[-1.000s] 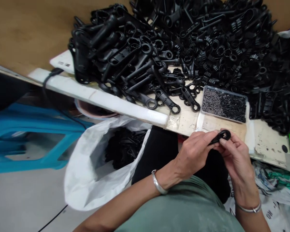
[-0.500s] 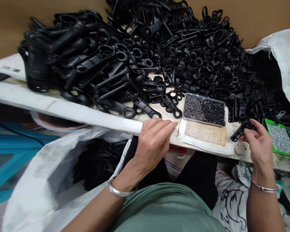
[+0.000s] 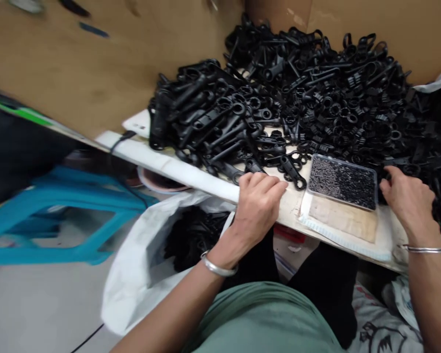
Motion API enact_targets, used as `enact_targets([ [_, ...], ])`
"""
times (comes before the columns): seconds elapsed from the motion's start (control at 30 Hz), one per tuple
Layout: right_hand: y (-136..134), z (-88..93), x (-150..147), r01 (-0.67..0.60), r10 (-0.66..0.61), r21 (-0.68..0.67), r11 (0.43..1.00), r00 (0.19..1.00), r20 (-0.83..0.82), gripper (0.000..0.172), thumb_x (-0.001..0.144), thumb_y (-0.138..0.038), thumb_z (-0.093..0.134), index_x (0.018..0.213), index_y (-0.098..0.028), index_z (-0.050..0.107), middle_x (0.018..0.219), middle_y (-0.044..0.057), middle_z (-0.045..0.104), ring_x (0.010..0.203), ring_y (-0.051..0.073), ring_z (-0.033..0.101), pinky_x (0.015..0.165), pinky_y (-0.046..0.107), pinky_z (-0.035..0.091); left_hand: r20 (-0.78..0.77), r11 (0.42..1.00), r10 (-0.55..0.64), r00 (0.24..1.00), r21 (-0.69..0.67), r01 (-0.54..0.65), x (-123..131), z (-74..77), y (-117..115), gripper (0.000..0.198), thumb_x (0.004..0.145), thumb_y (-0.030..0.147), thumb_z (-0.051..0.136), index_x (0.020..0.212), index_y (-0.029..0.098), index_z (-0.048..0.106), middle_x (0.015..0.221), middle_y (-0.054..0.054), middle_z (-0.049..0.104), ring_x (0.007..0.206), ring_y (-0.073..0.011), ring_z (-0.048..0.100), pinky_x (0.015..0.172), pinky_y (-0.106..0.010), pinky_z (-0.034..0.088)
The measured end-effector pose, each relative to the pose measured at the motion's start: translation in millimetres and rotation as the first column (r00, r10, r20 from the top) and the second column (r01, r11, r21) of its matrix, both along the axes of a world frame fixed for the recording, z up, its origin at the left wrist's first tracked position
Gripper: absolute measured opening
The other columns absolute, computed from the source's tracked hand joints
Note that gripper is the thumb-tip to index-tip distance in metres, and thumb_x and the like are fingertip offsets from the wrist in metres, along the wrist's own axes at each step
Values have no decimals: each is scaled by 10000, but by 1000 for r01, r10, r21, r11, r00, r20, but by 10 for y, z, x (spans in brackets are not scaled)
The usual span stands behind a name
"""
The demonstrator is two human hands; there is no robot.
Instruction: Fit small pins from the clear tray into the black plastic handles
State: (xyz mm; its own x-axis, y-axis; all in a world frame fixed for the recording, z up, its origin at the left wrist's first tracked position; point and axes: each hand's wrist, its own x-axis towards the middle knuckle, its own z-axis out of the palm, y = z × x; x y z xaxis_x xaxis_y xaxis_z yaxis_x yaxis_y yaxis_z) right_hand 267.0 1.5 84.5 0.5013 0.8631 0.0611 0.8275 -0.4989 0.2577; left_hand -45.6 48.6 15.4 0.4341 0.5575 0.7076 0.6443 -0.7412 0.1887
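My left hand (image 3: 259,203) is at the front edge of the workbench (image 3: 292,206), back of the hand up, fingers curled and pressed together. Whatever lies under them is hidden. A black plastic arm with a ring end (image 3: 293,171) lies just beyond its fingertips. To the right, my right hand (image 3: 409,201) reaches over the bench beside a clear box of small black screws (image 3: 343,181). Its thumb and forefinger are bent toward each other against the dark parts; what they hold, if anything, cannot be made out.
A large heap of black plastic arms (image 3: 213,113) and small ring parts (image 3: 338,108) covers the back of the bench. Stained cardboard (image 3: 341,218) lies before the box. Below hangs a white sack (image 3: 128,260) with black parts inside; a blue stool (image 3: 59,215) stands left.
The view has swung left. My right hand has moved in beside the screw box, and the black arm seen in it before no longer shows. My left hand stays at the bench edge, fingers more curled.
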Motion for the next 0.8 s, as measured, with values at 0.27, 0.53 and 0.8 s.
enact_targets([
  [0.27,-230,-151,117,-10,-19,262,965,994,108,481,952,-546,443,1270,-275,680,1026,155,764,747,312,694,555,355,298,-278,999,45,960,-11,-50,202,147,209,242,985,75,461,981,190,674,1072,-72,686,981,-224,550,899,-419,373],
  [0.53,-601,-256,51,-197,239,548,813,971,-6,462,896,-546,516,1102,-216,764,942,88,783,749,248,726,661,324,492,-422,995,-42,906,-96,1,269,192,379,233,1007,118,466,907,181,666,1113,-65,652,1144,-244,516,1038,-509,345],
  [0.8,-782,-177,-580,113,306,610,784,785,-538,366,836,-537,675,1083,-283,768,769,32,733,653,223,665,652,368,540,-330,997,-66,942,16,76,90,152,367,260,1001,84,455,898,202,663,1237,-53,687,1294,-241,534,1132,-548,318],
])
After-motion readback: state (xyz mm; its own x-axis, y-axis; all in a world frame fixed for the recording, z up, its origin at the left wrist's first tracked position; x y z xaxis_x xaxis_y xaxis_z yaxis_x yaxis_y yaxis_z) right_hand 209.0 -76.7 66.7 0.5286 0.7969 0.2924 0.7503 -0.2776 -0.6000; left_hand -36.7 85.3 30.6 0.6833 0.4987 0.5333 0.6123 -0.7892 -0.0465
